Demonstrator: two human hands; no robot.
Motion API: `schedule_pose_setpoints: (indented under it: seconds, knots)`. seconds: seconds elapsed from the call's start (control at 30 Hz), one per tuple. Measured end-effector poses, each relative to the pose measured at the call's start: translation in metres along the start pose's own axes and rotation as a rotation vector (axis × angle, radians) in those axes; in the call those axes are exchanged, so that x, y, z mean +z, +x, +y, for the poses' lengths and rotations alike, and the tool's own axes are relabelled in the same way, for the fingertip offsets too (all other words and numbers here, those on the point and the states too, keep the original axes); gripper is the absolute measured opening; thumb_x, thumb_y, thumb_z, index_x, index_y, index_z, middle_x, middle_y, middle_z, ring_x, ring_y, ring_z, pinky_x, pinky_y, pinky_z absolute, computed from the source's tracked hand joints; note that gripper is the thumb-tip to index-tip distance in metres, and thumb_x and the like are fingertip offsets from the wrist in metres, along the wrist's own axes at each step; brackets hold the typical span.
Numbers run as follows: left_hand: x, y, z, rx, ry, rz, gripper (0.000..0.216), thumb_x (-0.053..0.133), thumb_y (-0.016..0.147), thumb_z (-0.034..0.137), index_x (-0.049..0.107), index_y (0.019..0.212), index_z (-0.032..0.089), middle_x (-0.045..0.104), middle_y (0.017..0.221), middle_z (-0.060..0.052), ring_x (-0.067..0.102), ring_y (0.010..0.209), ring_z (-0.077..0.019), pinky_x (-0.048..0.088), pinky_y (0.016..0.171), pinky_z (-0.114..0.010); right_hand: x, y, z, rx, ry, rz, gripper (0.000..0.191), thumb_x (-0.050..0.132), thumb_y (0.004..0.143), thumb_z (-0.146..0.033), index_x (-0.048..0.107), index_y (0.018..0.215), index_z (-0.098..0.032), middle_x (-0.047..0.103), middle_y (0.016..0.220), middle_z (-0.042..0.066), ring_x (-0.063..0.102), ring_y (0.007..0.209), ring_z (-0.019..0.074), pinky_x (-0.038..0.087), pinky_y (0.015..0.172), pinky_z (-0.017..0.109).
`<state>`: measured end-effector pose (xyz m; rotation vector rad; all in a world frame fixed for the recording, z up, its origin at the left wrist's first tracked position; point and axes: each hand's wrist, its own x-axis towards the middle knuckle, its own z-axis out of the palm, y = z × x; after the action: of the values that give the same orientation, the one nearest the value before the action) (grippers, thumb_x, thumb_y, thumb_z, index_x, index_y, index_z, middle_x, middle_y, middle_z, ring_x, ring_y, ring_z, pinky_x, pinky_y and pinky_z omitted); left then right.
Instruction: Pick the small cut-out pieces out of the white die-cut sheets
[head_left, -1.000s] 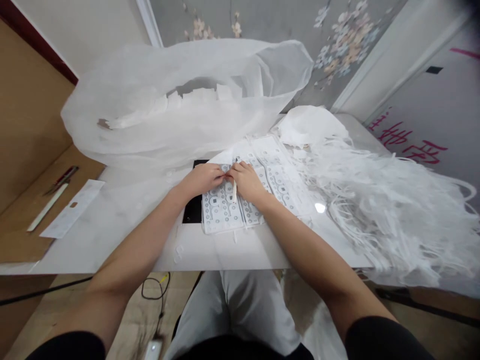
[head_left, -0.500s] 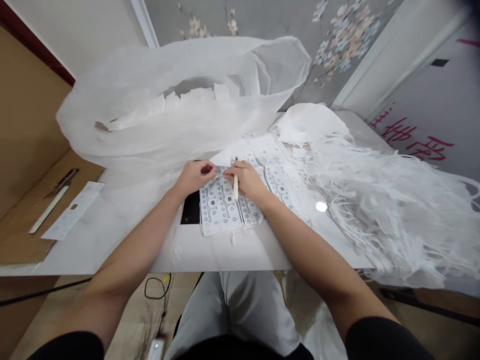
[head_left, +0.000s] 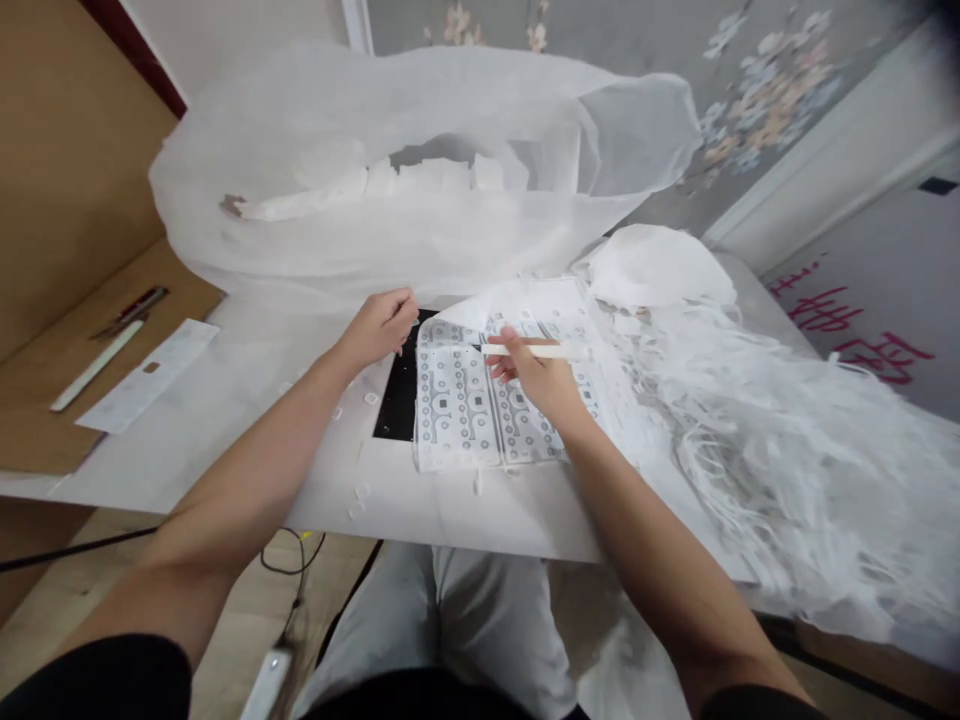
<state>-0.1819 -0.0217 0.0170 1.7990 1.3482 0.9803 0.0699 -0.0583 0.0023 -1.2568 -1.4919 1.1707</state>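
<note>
Wide-angle indoor pic, fairly bright, w/ soft, even light; src out of view. White bag point(head_left: 420, 245) looks washed out, little detail. Printed sheets point(head_left: 466, 405): pattern clear, fine marks soft. Strip heap point(head_left: 817, 440) at R blurs, red writing point(head_left: 832, 318) too. Floor point(head_left: 341, 562) dimmer; edges stretched, top R corner dark.

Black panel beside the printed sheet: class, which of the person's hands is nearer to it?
Left. The left hand is by the upper end of the black panel; the right hand is farther right, over the printed sheet.
</note>
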Motion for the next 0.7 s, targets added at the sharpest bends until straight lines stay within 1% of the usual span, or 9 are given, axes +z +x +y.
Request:
schedule_pose_setpoints:
  seconds: [0.07,0.13,0.23,0.33,0.43,0.53,0.6,0.7]
  knots:
    - [-0.003,0.001,0.000,-0.061,-0.016,-0.129,0.029,0.051,0.088,0.024,0.042,0.060,0.019,0.046,0.045,0.005,0.048,0.039,-0.0082,0.038,0.043,-0.019,0.007,-0.006,-0.006,0.020,0.015,-0.062,0.042,0.070,0.083,-0.056,0.076,0.097,-0.016,0.073,0.079,0.007,0.066,0.067,0.0160,0.056,0.064,0.030]
    - [-0.008,0.001,0.000,-0.083,-0.032,-0.244,0.031,0.056,0.087,0.027,0.049,0.058,0.018,0.048,0.043,0.004,0.049,0.039,-0.0086,0.040,0.044,-0.020,0.015,-0.012,-0.009,0.014,0.031,-0.110,0.034,0.076,0.079,-0.046,0.077,0.098,-0.018,0.073,0.079,0.005,0.066,0.069,0.0152,0.055,0.065,0.030]
    - [-0.015,0.000,0.001,-0.054,-0.072,-0.371,0.025,0.066,0.083,0.034,0.067,0.064,0.017,0.056,0.046,0.001,0.054,0.042,-0.0105,0.046,0.049,-0.023,0.024,-0.019,-0.006,-0.011,-0.020,-0.173,0.031,0.072,0.082,-0.047,0.076,0.093,-0.018,0.068,0.072,0.002,0.060,0.063,0.0129,0.049,0.058,0.027]
    - [-0.019,-0.001,0.002,-0.052,-0.087,-0.457,0.021,0.075,0.077,0.038,0.077,0.074,0.018,0.063,0.051,-0.003,0.059,0.045,-0.0137,0.048,0.049,-0.026,0.031,-0.023,0.001,-0.051,-0.136,-0.221,0.033,0.065,0.088,-0.050,0.071,0.089,-0.018,0.064,0.065,0.000,0.057,0.058,0.0124,0.045,0.054,0.026]
    - [-0.019,-0.001,-0.002,-0.076,-0.083,-0.513,0.020,0.080,0.072,0.039,0.078,0.078,0.020,0.066,0.053,-0.004,0.062,0.046,-0.0164,0.049,0.048,-0.028,0.036,-0.025,0.006,-0.088,-0.232,-0.255,0.030,0.061,0.091,-0.048,0.068,0.090,-0.019,0.065,0.064,0.000,0.060,0.059,0.0138,0.046,0.057,0.026]
    - [-0.016,0.000,-0.007,-0.111,-0.126,-0.583,0.020,0.083,0.069,0.037,0.077,0.076,0.020,0.065,0.052,-0.004,0.062,0.046,-0.0176,0.047,0.045,-0.027,0.038,-0.026,0.008,-0.120,-0.291,-0.284,0.029,0.060,0.092,-0.047,0.067,0.089,-0.019,0.067,0.067,0.001,0.062,0.061,0.0149,0.047,0.060,0.027]
    - [-0.014,0.001,-0.010,-0.115,-0.172,-0.636,0.020,0.083,0.069,0.038,0.075,0.074,0.020,0.065,0.051,-0.004,0.062,0.046,-0.0178,0.047,0.045,-0.027,0.038,-0.026,0.008,-0.128,-0.303,-0.295,0.029,0.059,0.093,-0.047,0.067,0.089,-0.019,0.068,0.068,0.001,0.063,0.061,0.0148,0.047,0.061,0.027]
    - [-0.013,0.000,-0.012,-0.082,-0.195,-0.688,0.022,0.078,0.075,0.041,0.073,0.069,0.021,0.065,0.051,-0.004,0.062,0.045,-0.0173,0.048,0.045,-0.027,0.038,-0.026,0.007,-0.130,-0.317,-0.288,0.029,0.059,0.093,-0.047,0.067,0.089,-0.020,0.068,0.067,0.001,0.062,0.061,0.0146,0.047,0.061,0.027]
